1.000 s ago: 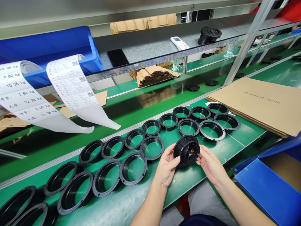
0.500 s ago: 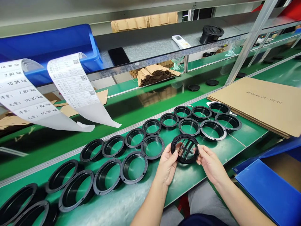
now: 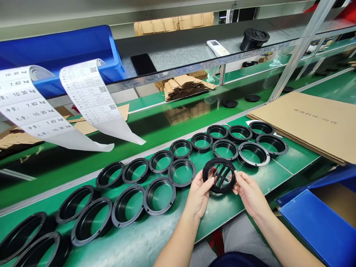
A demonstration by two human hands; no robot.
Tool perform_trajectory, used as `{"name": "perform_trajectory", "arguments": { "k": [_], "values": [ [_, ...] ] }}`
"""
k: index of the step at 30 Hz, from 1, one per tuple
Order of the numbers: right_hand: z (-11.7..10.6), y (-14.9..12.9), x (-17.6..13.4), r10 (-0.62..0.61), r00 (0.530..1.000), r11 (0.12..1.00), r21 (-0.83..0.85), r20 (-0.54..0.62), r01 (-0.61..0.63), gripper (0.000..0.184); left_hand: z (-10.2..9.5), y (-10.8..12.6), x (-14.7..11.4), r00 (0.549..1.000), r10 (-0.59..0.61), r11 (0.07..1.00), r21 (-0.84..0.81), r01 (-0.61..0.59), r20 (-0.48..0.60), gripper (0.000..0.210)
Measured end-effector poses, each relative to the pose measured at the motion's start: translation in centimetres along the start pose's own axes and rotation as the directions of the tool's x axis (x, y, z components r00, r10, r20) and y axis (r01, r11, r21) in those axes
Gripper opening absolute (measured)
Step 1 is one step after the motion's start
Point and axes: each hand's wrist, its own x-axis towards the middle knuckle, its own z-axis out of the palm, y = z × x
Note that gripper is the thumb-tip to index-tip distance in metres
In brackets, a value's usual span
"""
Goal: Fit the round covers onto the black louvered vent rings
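Note:
Between my two hands, above the near edge of the green bench, is a round black air vent [image 3: 221, 177] with slats and a crossbar inside its ring. My left hand [image 3: 200, 194] grips the left side of the ring, its thumb reaching over the rim to the slats. On the opposite side, my right hand [image 3: 249, 189] pinches the rim between thumb and fingers. Close by on the bench stand several hollow black flanged rings in two rows, such as this ring [image 3: 193, 174] beside my left hand and this greyer-rimmed ring [image 3: 267, 159] beyond my right.
Flat cardboard [image 3: 303, 122] is stacked at right, above a blue bin [image 3: 314, 230]. Label rolls [image 3: 89, 92] hang from a blue tray [image 3: 75, 40] on the shelf, which also carries a phone [image 3: 143, 64], a remote [image 3: 217, 48] and a black lidded part [image 3: 254, 39]. Behind runs a green conveyor [image 3: 155, 122].
My left thumb has slid slightly inward over the vent's rim, and the slats look a little turned. Both hands keep their hold. The camera view has shifted slightly.

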Motion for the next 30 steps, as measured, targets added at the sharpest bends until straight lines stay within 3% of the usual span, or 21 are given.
{"name": "perform_trajectory", "arguments": {
  "k": [9, 20, 30],
  "values": [
    [0.0, -0.5, -0.1, 0.035, 0.999, 0.999, 0.027, -0.025, -0.035, 0.045, -0.1, -0.1, -0.1, 0.996, -0.085, 0.992, -0.095, 0.083, -0.024, 0.044],
    [0.1, -1.1, -0.6, 0.075, 0.997, 0.995, 0.068, 0.002, -0.075, 0.045, -0.3, -0.3, -0.2, 0.974, -0.221, 0.975, -0.041, 0.219, -0.052, 0.052],
    [0.7, -1.8, -1.0, 0.017, 1.0, 0.998, 0.055, 0.021, -0.018, 0.049, -0.2, -0.5, -0.3, 0.965, -0.257, 0.965, -0.075, 0.252, -0.053, 0.046]
  ]
}}
